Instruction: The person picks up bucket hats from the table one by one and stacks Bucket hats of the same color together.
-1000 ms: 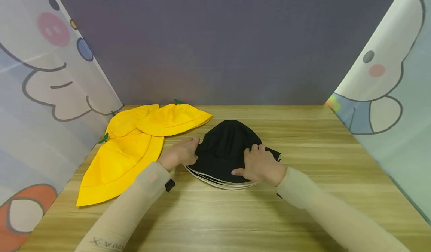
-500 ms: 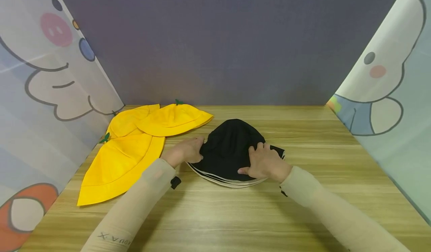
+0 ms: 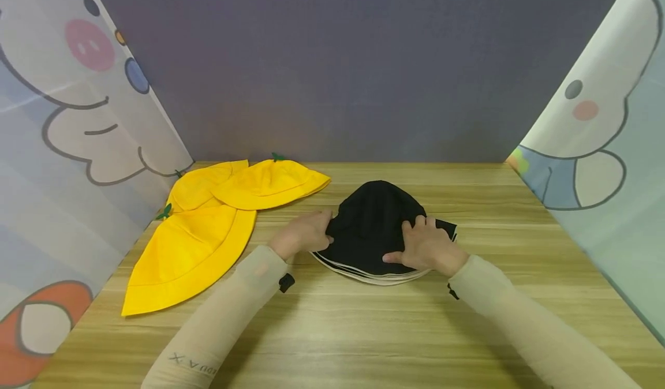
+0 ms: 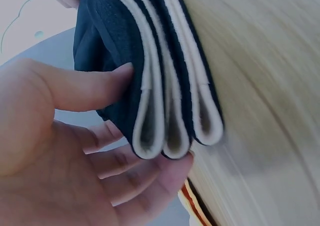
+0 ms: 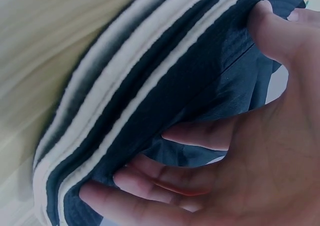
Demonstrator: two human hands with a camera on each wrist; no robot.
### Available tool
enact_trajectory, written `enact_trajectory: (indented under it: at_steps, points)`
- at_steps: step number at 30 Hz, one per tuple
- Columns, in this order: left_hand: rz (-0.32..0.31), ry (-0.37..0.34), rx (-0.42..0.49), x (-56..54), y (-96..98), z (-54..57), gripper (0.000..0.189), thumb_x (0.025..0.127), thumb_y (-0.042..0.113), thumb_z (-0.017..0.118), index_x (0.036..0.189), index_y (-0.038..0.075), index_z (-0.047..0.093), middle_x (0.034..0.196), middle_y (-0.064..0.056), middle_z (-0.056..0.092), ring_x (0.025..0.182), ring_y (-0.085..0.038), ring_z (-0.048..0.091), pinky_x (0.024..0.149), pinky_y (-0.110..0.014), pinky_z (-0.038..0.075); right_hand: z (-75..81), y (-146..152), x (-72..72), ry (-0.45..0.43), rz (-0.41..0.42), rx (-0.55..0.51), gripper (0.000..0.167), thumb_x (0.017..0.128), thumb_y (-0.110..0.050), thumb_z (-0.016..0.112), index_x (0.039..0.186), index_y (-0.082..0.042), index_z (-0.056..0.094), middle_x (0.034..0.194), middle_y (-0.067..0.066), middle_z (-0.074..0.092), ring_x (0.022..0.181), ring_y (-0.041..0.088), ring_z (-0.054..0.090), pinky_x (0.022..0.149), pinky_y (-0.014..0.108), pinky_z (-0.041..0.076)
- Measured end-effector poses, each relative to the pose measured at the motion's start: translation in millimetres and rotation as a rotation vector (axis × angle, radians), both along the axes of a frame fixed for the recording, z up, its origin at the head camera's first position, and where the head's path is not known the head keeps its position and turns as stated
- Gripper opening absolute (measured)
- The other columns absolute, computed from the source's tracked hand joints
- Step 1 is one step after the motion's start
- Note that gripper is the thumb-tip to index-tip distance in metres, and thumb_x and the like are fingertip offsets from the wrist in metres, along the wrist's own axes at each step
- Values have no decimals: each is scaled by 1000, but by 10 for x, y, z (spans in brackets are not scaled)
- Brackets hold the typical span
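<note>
A stack of black bucket hats (image 3: 374,227) with cream linings lies folded flat on the table, crowns pointing away and brims toward me. My left hand (image 3: 303,232) holds the stack's left end. In the left wrist view the thumb (image 4: 95,88) presses the top hat while the other fingers reach round the three folded brim ends (image 4: 172,131). Over the right part spreads my right hand (image 3: 426,243), its thumb on the near side and its fingers bent over the cloth. The right wrist view shows these fingertips against the black fabric (image 5: 175,98), above the layered cream edges.
Yellow hats (image 3: 187,239) with green sprout tips lie overlapping at the left of the wooden table (image 3: 363,331). A dark grey panel (image 3: 337,71) rises behind it. Cartoon-printed panels stand on the left (image 3: 31,158) and right (image 3: 639,164).
Both hands have slid the black hat stack to the right and slightly away across the table. The view has shifted a little; the yellow hats stay in place.
</note>
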State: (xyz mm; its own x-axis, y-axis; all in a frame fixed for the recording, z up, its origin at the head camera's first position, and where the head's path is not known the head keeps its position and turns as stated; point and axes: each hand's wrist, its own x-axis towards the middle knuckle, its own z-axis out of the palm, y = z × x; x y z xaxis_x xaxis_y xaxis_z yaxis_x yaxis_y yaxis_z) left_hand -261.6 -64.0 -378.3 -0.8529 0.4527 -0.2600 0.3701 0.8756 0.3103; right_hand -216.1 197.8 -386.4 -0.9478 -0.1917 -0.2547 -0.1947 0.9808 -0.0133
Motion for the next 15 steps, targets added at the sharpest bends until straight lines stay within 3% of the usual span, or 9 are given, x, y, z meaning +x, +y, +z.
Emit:
enact_trajectory:
  at_steps: [8,12,15]
  points:
    - [13,-45,146,-90,-50,13,39,105,14,49,140,-3,52,138,-18,59,107,-27,58,95,-43,48,-5,166,-28,24,-11,-9,104,89,-73,59,148,10,41,138,39,40,127,56,39,80,58,52]
    - [41,-66,208,-150,-147,13,40,103,11,49,139,-6,53,138,-20,58,114,-30,58,98,-46,49,2,263,-60,27,-25,-24,104,89,-73,59,147,12,40,139,42,38,129,59,36,83,61,52]
    - [59,-33,212,-190,-225,32,42,101,10,50,140,-6,54,140,-20,57,125,-33,56,103,-48,47,9,355,-89,22,-40,-34,106,89,-73,58,146,14,39,138,44,37,129,62,34,83,63,51]
